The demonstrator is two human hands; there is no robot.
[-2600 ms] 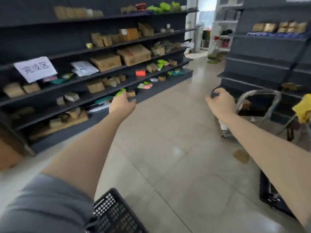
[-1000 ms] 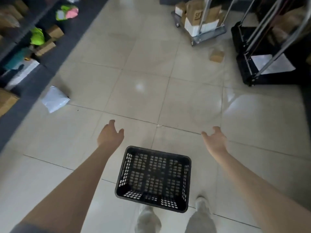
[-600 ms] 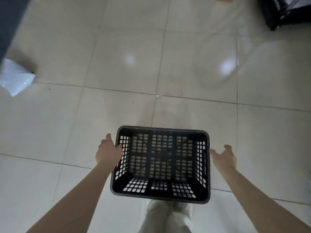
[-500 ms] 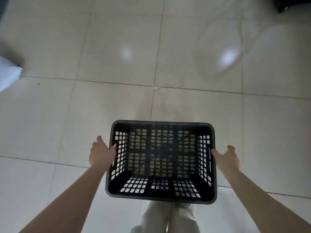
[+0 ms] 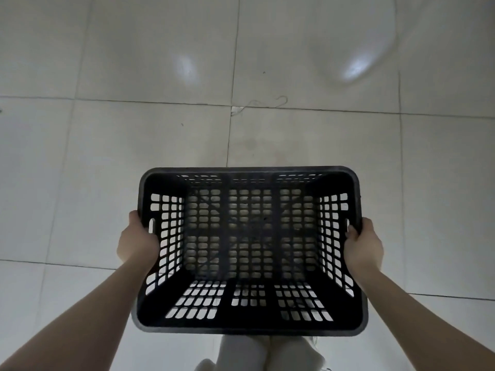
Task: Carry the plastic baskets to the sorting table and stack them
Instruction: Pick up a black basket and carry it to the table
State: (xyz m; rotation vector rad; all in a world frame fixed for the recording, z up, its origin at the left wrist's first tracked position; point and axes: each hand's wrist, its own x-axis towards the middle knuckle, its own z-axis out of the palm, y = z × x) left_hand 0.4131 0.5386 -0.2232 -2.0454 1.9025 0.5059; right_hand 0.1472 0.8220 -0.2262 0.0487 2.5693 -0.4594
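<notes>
Bare forearms, no sleeves; pale trousers (image 5: 242,353), light shoes (image 5: 314,356).

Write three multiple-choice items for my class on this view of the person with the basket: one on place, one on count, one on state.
1. Where are the two hands on the black perforated plastic basket?
A. both on the near rim
B. one on each short side
C. both underneath

2. How many baskets are in view?
A. one
B. two
C. three

3. What is inside the basket?
A. a cardboard box
B. a white parcel
C. nothing

Answers: 1 B, the left hand and the right hand each have a grip on a short side wall by its slot. 2 A, only this basket shows above the pale tiled floor. 3 C, the floor shows through the bare grid bottom.
</notes>
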